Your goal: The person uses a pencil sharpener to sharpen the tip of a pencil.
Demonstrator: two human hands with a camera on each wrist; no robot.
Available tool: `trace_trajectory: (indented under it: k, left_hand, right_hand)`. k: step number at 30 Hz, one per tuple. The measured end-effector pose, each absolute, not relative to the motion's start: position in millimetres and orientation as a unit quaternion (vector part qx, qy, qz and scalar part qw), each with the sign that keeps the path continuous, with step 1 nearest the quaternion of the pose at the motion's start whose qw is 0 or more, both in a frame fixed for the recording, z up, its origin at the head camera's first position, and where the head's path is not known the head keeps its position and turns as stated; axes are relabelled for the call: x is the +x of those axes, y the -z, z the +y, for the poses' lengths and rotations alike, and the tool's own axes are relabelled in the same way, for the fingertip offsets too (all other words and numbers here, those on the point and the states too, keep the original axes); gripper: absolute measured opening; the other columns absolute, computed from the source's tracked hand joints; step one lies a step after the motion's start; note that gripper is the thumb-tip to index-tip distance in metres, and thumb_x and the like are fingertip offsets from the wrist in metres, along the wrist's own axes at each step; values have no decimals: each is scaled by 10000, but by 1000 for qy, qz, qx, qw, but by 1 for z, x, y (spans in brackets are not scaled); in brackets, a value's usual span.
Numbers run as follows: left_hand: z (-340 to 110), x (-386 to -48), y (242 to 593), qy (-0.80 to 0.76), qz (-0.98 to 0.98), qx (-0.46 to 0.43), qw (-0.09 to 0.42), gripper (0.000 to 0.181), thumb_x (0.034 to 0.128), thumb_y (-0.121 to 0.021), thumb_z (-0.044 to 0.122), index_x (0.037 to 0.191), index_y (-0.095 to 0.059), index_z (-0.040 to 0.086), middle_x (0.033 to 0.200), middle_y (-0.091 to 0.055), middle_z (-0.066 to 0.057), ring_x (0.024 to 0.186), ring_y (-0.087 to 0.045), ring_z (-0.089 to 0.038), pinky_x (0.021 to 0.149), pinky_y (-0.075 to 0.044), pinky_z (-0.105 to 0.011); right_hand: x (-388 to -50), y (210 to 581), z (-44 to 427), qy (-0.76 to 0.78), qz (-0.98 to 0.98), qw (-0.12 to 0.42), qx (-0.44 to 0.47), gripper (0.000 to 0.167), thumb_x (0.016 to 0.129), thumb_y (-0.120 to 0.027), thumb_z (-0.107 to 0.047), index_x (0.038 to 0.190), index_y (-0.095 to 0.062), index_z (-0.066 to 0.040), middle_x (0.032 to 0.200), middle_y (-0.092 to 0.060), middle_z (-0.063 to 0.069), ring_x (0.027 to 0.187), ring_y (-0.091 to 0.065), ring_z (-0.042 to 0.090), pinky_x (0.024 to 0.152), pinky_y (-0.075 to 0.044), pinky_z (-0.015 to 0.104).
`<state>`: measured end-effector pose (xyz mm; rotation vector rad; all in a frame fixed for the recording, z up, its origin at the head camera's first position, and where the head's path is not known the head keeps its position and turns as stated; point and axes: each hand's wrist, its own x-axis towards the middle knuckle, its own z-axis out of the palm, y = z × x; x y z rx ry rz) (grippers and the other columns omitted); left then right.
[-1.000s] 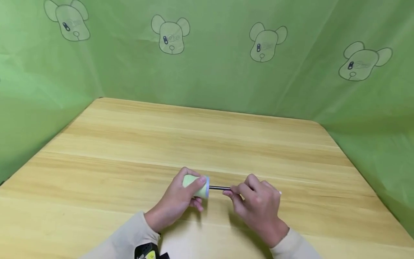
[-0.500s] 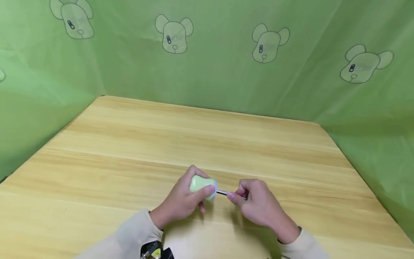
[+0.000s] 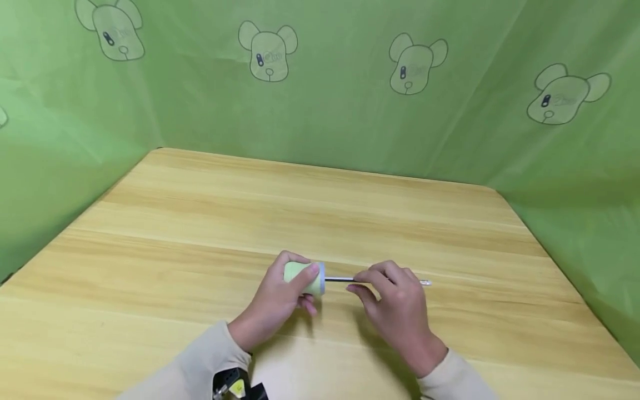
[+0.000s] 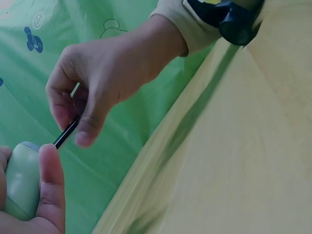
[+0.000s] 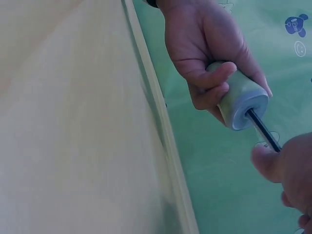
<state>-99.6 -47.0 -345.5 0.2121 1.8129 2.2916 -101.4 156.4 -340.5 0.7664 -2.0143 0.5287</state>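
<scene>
Dark rod (image 3: 341,279), long axis crosswise, points left into green cylinder (image 3: 296,271).

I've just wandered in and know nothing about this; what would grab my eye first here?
Probably the pale green cylinder near the front of the wooden table, gripped by the left hand. A thin dark stick, held by the right hand, runs into its bluish end. Behind, a bright green sheet with outlined cartoon animal heads fills the background.
</scene>
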Motion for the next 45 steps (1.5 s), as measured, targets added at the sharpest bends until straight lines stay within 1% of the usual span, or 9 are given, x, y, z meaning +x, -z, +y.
trace_trajectory:
  k: [6,13,15,18,21,23,28,36,45]
  left_hand:
    - [-50,-98,344,-770,621,89,114,377,972,-597,206,1166,-393,-45,875,-546,-176,579,-576,-183,560,-568,-265]
    - [-54,-99,346,-744,644,138,117,348,974,-590,157,1158,-368,-37,932,-538,-206,610,-590,-215,567,-587,-294]
    - [-56,-100,347,-719,669,157,107,332,964,-605,150,1144,-389,-27,946,-546,-204,601,-596,-216,558,-592,-328]
    - [-57,-101,348,-676,702,203,92,299,955,-615,143,1117,-424,-19,931,-561,-187,564,-597,-197,517,-588,-381]
    - [-56,-101,349,-648,720,235,77,270,952,-617,146,1093,-451,-13,919,-576,-166,530,-597,-179,483,-578,-402]
    - [-54,-101,350,-650,720,232,74,278,956,-610,152,1104,-446,-17,922,-576,-165,536,-598,-176,495,-582,-400]
    - [-48,-101,352,-693,700,154,73,340,959,-609,177,1155,-419,-26,906,-572,-180,555,-598,-189,551,-592,-370]
    - [-49,-102,347,-759,636,83,110,379,966,-604,191,1180,-402,-48,895,-551,-202,576,-593,-193,577,-580,-280]
    - [-56,-100,347,-748,638,123,131,363,971,-592,166,1173,-371,-39,938,-532,-210,620,-590,-221,576,-581,-281]
  right_hand:
    - [-108,346,155,-195,-762,515,340,450,953,-619,-356,581,-696,-114,533,-465,-67,386,-360,51,343,-258,159]
    - [-106,347,157,-212,-788,453,359,370,919,-672,-301,623,-683,-78,562,-424,-62,409,-308,-5,337,-226,83]
    - [-102,344,158,-255,-822,363,357,241,853,-746,-199,657,-681,-75,595,-481,-68,450,-358,-12,353,-284,85]
    - [-97,335,161,-378,-861,133,314,190,784,-772,-53,658,-631,-65,621,-538,-51,500,-412,17,394,-347,131]
    - [-95,329,164,-433,-873,-13,223,240,838,-713,-3,647,-586,-73,610,-545,-47,504,-412,44,402,-338,171]
    - [-95,330,165,-392,-892,23,223,216,835,-734,-35,660,-615,-79,619,-551,-48,523,-447,59,427,-367,183]
    - [-99,340,162,-237,-903,270,238,195,698,-880,-167,785,-721,-97,723,-630,-25,597,-556,110,525,-453,244]
    - [-104,345,162,-202,-826,433,299,268,559,-913,-84,697,-683,-94,648,-541,-27,477,-446,110,418,-362,225]
    - [-102,346,160,-194,-815,435,329,244,619,-857,-180,631,-618,-127,587,-440,-62,396,-323,3,321,-192,104]
